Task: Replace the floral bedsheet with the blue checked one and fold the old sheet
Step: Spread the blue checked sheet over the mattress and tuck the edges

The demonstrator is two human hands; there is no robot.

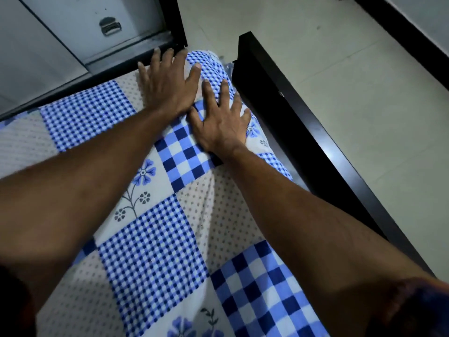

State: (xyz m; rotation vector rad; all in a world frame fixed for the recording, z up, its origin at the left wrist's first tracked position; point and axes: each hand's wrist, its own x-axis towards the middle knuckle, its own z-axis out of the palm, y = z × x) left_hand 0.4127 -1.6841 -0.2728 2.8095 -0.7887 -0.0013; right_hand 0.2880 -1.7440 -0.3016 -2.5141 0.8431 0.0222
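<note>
Blue checked bedsheet (150, 251): we see it spread over the bed, filling the lower and middle view. It is a patchwork of fine blue gingham, large dark-and-light blue checks, dotted white squares and panels with blue flowers. A soft crease runs up its middle towards the corner.
Sheet corner: at the far corner of the bed the cloth bunches into a rounded hump, and both our hands lie on it.
Left hand (167, 83): released and flat, palm down on the sheet with the fingers spread. The fingertips reach the far edge of the bed, next to the dark base of the wardrobe. It grasps nothing.
Right hand (221, 122): also released, fingers fanned out straight, pressing down on the hump of cloth just beside the left hand. The two thumbs are close together.
Forearms: both are bare and stretch forward from the bottom of the view. A dark patterned sleeve (418, 307) shows at the lower right.
Bed frame (303, 122): a black side rail runs along the right edge of the sheet, ending just past the corner.
Wardrobe door (73, 27): pale grey, beyond the bed at the upper left, with a recessed metal handle (110, 26).
Floor (364, 93): pale tiles to the right of the frame.
</note>
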